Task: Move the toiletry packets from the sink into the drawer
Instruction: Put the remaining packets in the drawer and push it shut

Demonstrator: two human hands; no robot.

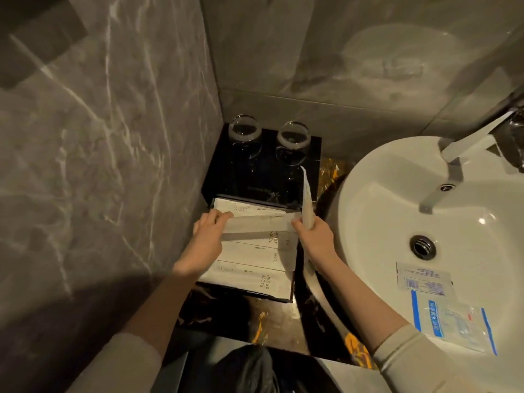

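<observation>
Your left hand (207,236) and right hand (312,234) pinch opposite ends of one white paper packet (259,226) over the open black drawer (295,275); the right also grips an upright packet (306,202). Drawer holds flat packets (two read "TOOTH BRUSH"). Two clear plastic sachets (448,313) lie in the glossy white sink (368,199). Grey marble-tile walls (99,137).

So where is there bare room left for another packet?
The open black drawer is crowded edge to edge with white paper packets. Free: the glossy black box top before the two clear glasses, and the white sink basin around its drain.
</observation>
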